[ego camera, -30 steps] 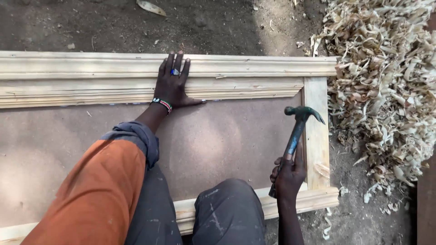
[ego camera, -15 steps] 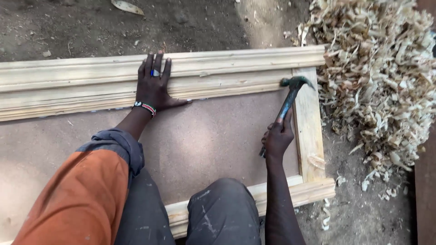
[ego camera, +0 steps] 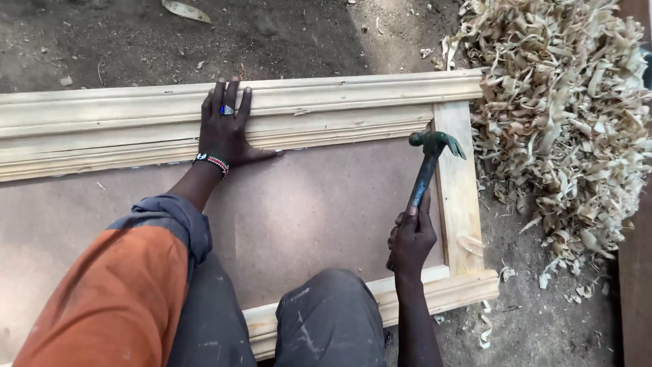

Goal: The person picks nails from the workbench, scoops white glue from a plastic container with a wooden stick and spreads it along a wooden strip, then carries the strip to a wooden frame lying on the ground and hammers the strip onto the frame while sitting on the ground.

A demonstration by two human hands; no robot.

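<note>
- Grey trousers (ego camera: 326, 319) and an orange sleeve (ego camera: 115, 299) sit nearest you, your knees over the near rail of the wooden frame (ego camera: 458, 204).
- Your right hand (ego camera: 411, 238) is clamped round the lower end of the hammer (ego camera: 428, 170), above the brown panel (ego camera: 305, 204) near its right edge.
- The hammer's long axis runs from your fist up and slightly right; its head is at the far end, beside the inner top-right corner of the frame, claw pointing right over the right rail.
- Your left hand (ego camera: 227, 129) lies flat, fingers together and pointing away from you, pressed on the moulded far rail (ego camera: 339, 115); it grips nothing. The two hands are well apart.
- A pile of pale wood shavings (ego camera: 564, 122) lies on the dirt just beyond the frame's right side.
- Against half a second ago, the hammer head sits lower and further left, off the far rail; your left hand has stayed put.
</note>
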